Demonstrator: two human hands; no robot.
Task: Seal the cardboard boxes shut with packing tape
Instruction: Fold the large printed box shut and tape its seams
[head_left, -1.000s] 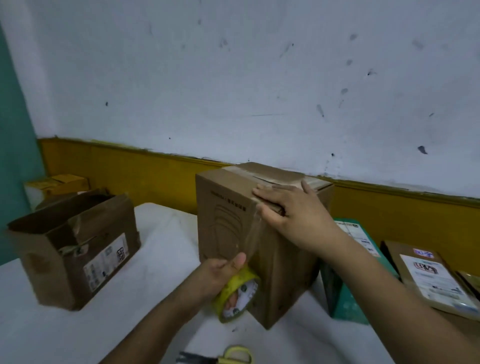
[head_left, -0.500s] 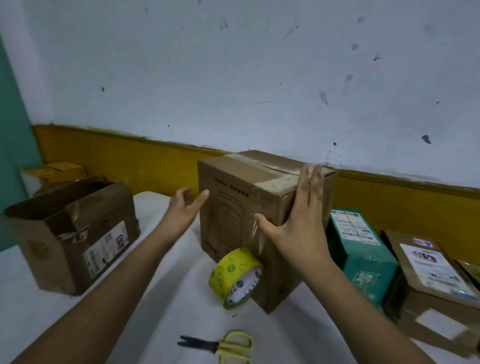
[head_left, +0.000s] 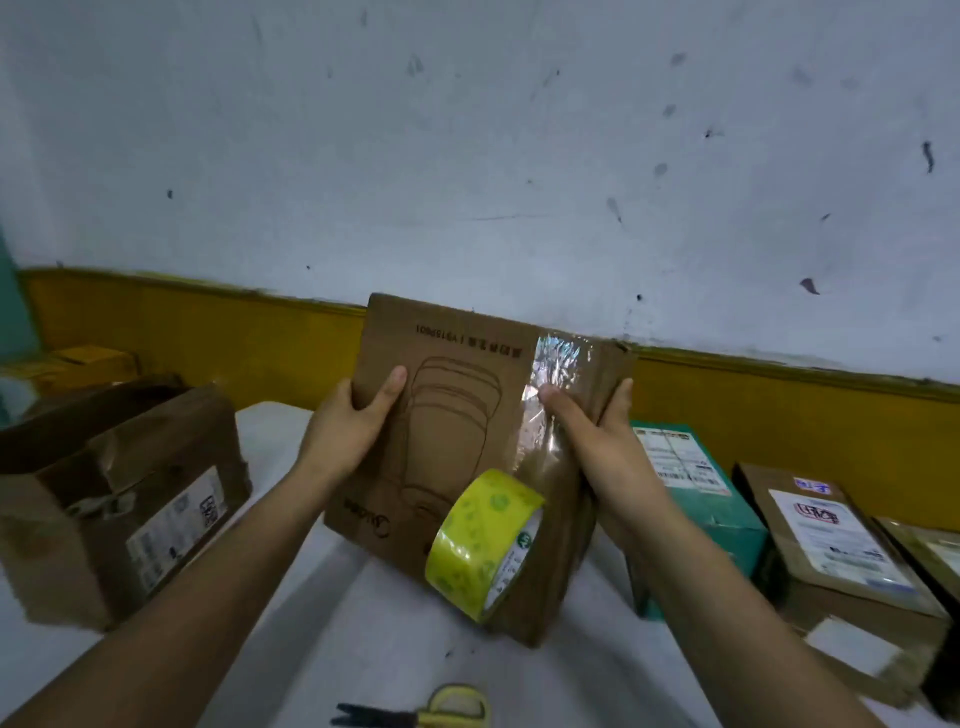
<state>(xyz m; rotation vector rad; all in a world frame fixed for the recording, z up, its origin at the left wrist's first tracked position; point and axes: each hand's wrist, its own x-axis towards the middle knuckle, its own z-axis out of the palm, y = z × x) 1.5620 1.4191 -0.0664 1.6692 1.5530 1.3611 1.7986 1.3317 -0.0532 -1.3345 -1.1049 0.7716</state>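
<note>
A brown cardboard box (head_left: 447, 415) with a printed outline drawing is tilted toward me, its lower edge on the white table. My left hand (head_left: 353, 421) grips its left side, thumb on the front face. My right hand (head_left: 597, 436) grips the right corner, thumb pressing a clear strip of tape (head_left: 550, 395) that runs down the box. A yellow roll of packing tape (head_left: 480, 543) hangs from that strip against the box's lower front.
An open torn cardboard box (head_left: 119, 493) stands at the left. A green box (head_left: 696, 499) and labelled brown parcels (head_left: 831, 540) lie at the right. Yellow-handled scissors (head_left: 421, 709) lie on the white table (head_left: 374, 639) near me. A wall stands close behind.
Both hands, open half a second ago, now grip the box and have tipped it toward me, so its printed side faces up. The tape roll hangs free after my left hand let it go.
</note>
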